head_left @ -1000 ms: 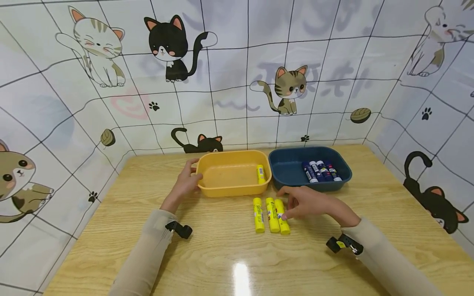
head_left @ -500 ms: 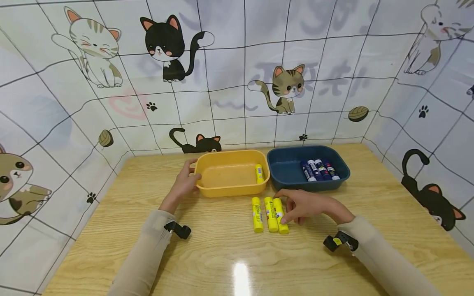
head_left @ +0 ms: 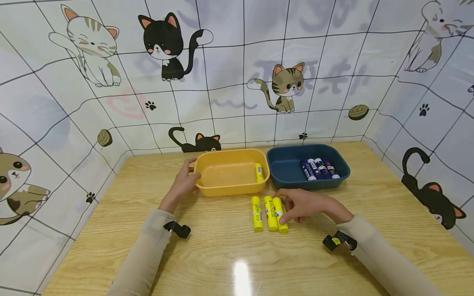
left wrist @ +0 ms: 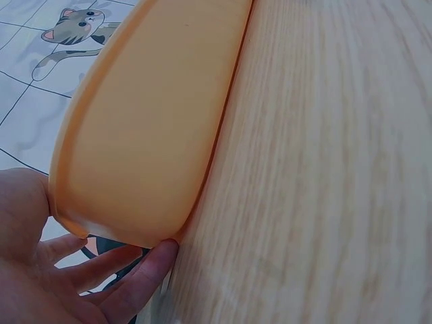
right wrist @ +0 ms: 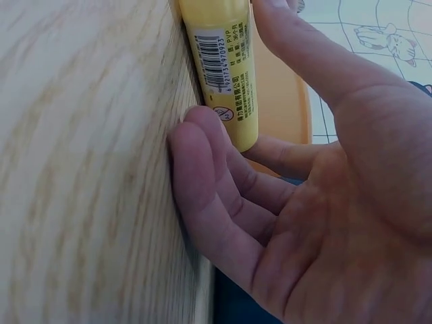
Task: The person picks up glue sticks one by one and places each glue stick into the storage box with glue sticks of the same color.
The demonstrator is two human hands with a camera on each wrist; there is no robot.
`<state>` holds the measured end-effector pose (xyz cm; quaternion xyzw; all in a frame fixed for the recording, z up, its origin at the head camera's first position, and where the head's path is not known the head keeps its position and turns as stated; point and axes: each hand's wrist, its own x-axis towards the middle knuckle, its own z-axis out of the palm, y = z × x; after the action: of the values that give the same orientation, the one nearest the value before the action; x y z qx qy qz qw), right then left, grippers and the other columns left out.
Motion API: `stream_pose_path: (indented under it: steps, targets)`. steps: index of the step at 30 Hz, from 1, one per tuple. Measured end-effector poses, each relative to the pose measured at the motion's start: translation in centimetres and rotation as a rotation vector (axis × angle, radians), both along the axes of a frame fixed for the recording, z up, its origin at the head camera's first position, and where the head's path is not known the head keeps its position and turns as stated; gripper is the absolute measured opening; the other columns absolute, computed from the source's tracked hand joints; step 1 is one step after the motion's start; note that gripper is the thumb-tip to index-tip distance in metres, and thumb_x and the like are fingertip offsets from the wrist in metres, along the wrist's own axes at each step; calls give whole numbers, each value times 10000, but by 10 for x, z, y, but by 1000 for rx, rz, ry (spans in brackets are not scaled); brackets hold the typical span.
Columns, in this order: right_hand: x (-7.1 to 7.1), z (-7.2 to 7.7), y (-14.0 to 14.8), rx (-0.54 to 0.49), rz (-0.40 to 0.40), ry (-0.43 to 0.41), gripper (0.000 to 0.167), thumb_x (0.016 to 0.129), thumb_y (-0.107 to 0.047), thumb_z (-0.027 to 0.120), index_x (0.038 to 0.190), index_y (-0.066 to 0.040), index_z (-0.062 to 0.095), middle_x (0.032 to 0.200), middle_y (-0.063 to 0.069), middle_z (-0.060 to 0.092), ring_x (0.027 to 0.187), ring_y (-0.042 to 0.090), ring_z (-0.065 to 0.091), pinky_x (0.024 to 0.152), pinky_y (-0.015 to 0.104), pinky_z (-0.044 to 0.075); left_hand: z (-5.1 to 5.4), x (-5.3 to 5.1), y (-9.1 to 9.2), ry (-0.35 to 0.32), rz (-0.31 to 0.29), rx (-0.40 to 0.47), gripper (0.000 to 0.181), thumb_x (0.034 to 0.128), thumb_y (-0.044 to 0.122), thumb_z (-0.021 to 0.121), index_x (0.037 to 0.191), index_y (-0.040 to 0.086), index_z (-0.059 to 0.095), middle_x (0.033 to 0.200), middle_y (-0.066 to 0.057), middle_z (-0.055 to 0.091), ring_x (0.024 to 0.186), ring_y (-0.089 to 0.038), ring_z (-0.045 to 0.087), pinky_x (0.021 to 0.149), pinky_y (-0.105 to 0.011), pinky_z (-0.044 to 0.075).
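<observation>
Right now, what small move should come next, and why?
Probably the right hand should lift the rightmost yellow stick toward the yellow bin: its thumb and index finger are on that stick, and a similar yellow stick lies inside the bin.

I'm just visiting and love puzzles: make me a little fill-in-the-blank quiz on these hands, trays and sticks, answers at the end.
1. The left hand touches the yellow-orange tray, which stands to the ____ of the blue tray.
2. Inside the blue tray lie ____ dark sticks.
3. Outside both trays, the yellow sticks number ____.
4. Of these, the right hand touches the loose stick farthest to the ____.

Missing words: left; four; three; right.
</observation>
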<state>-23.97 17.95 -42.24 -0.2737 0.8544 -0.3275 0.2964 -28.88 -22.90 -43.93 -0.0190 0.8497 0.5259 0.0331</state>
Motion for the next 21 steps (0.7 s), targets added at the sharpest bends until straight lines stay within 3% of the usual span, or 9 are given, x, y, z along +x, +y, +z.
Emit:
stream_pose_path:
  steps: [21]
  targets:
    - [-1, 0, -1, 17, -34, -1, 727, 844, -272, 858, 1416, -26, 483, 772, 30, 645, 617, 183, 636, 592, 336, 584, -1, -2, 1, 2, 0, 7, 654, 989, 128, 511, 1597, 212, 286, 1476, -252, 487, 1128, -362, 645, 721, -300, 623]
